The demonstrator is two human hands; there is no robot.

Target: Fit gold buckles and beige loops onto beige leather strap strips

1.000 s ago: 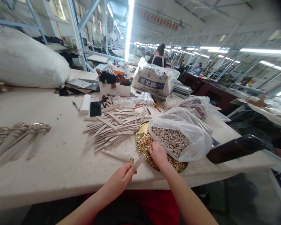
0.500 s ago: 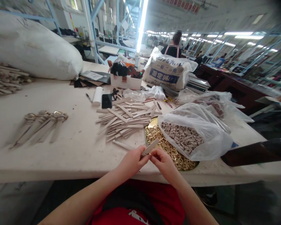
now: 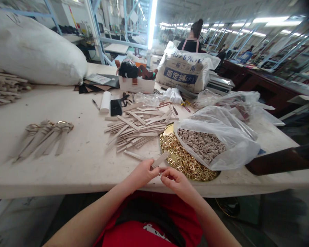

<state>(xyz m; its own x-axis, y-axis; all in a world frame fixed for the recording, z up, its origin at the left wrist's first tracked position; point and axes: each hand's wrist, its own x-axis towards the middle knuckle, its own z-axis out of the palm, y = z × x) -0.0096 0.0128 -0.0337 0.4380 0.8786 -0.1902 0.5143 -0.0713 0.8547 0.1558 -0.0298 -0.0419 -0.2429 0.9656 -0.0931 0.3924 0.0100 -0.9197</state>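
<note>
At the lower center of the frame, a worker in a red garment (image 3: 128,235) brings two bare hands together above the near edge of a pale-covered table (image 3: 79,171). The left hand (image 3: 143,174) is closed on a beige strip (image 3: 160,160), whose free end slants up to the right. The right hand (image 3: 177,181) is partly curled, its fingertips at the left thumb beside a small piece (image 3: 160,173) too tiny to identify; whether they grip it cannot be told.

Just beyond the hands lies a single pale strip (image 3: 135,155). Right of center, gold-colored metal buckles (image 3: 198,169) cover much of a round golden tray (image 3: 169,129), partly overlapped by an open plastic bag (image 3: 237,151) of beige loops (image 3: 202,144). A dark cylindrical object (image 3: 285,159) lies at the right. A loose pile of beige strips (image 3: 136,132) spreads across the center, while strap pieces with metal fittings (image 3: 48,133) sit in a cluster at left.

Farther back, a white roll (image 3: 105,102) lies beside a black rectangular object (image 3: 116,107). Behind them stand a filled white box (image 3: 137,85) and a printed sack (image 3: 180,73); a bulging white sack (image 3: 33,51) fills the upper left. Beyond the printed sack, at upper center-right, is another person (image 3: 192,44).
</note>
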